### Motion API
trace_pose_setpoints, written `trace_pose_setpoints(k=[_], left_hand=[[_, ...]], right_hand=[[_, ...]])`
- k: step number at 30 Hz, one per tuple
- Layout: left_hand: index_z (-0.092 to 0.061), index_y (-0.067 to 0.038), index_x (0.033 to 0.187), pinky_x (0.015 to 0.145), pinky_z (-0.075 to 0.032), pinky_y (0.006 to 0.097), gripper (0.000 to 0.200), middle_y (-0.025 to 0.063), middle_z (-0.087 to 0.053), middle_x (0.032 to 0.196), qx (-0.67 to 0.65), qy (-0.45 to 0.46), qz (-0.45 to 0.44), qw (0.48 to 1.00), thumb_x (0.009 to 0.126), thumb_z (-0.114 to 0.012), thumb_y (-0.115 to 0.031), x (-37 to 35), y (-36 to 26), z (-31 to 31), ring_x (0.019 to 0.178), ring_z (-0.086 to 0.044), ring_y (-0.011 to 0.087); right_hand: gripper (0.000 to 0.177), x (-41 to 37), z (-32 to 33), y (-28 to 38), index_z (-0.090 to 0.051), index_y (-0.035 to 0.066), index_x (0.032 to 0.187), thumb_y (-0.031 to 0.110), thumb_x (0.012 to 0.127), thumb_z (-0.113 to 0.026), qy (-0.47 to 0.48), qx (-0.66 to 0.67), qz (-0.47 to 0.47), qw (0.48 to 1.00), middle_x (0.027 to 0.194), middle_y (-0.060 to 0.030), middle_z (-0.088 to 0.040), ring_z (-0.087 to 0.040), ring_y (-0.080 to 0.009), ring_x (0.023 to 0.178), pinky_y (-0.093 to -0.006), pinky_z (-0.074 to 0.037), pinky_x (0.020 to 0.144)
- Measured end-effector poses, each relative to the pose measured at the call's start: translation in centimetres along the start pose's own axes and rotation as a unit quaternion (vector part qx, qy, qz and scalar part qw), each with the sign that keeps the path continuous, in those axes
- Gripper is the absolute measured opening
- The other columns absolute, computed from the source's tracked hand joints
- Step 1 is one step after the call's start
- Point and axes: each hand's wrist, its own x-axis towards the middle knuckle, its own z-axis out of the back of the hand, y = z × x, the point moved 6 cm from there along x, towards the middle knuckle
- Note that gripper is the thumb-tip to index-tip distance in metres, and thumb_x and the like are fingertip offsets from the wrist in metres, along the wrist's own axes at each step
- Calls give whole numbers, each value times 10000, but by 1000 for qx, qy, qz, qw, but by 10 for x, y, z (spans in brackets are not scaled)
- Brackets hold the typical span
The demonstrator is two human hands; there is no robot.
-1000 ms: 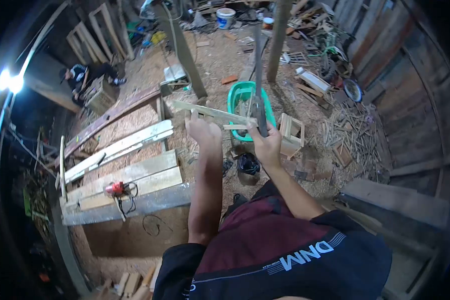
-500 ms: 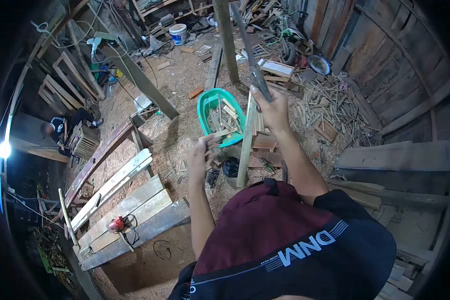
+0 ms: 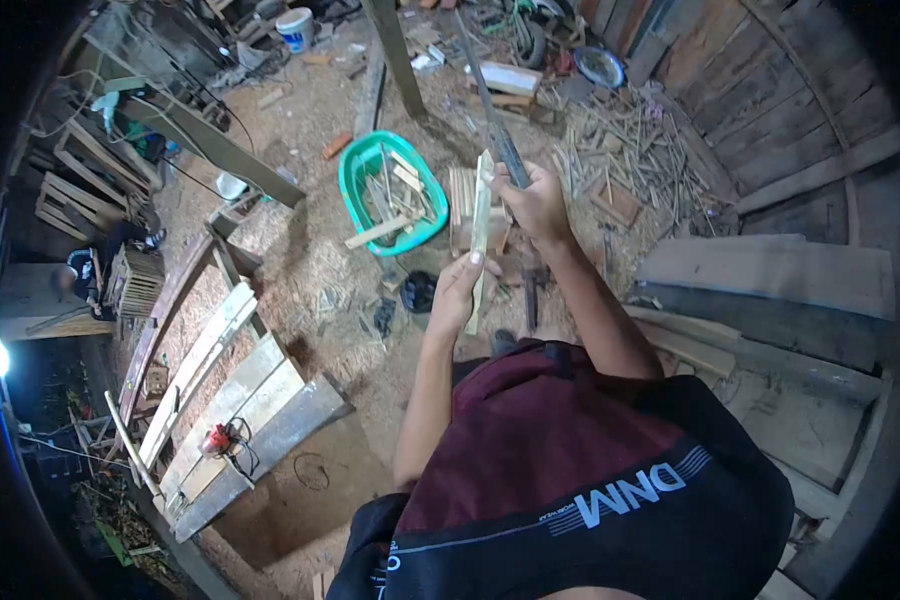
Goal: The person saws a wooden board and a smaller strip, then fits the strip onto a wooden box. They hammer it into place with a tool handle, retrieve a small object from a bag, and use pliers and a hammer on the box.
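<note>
My left hand (image 3: 458, 292) is closed around the middle of a pale wooden strip (image 3: 481, 222), which stands nearly upright in front of me. My right hand (image 3: 536, 205) is closed on a long, narrow dark tool (image 3: 503, 145) that looks like a machete and points away from me. The right thumb and fingers also rest against the strip's upper end. Beyond my hands, a green plastic tub (image 3: 349, 190) holds several wood offcuts (image 3: 407, 178), and one piece lies across its near rim. A bundle of short wooden strips (image 3: 462, 192) lies just behind the held strip.
Wooden boards (image 3: 250, 395) lie at the left, with a red power tool (image 3: 216, 440) on them. A wooden post (image 3: 394, 60) rises beyond the tub. Scrap sticks (image 3: 625, 150) cover the floor at right. A person (image 3: 82, 275) is at the far left beside stacked slats (image 3: 138, 285).
My left hand, open and apart before, has moved right and taken hold of the wooden strip. A piece of wood now lies across the tub's rim. The view has shifted.
</note>
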Motion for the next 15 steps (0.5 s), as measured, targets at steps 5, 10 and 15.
trace_pose_setpoints(k=[5, 10, 15], left_hand=[[-593, -28, 924, 595, -430, 278, 426, 28, -578, 730, 84, -11, 91, 992, 1064, -407, -385, 11, 85, -2, 641, -531, 123], [-641, -15, 993, 646, -449, 275, 425, 19, -610, 783, 105, 31, 193, 975, 1067, -415, -367, 15, 196, 20, 688, -551, 110], [-666, 1, 947, 723, -474, 313, 359, 33, -666, 850, 210, -9, 177, 961, 1045, -482, -290, 68, 324, 126, 770, -582, 132]], right_hand=[[193, -40, 43, -84, -647, 61, 856, 222, 878, -751, 9, -65, -103, 993, 672, 79, -540, -449, -22, 584, -227, -349, 513], [209, -72, 80, -207, -661, 23, 880, 214, 878, -745, -76, -37, -235, 968, 746, 42, -610, -523, -65, 641, -256, -441, 597], [256, -68, 119, -378, -645, 34, 906, 282, 916, -705, -97, -82, -287, 950, 704, 34, -581, -517, -95, 613, -284, -410, 553]])
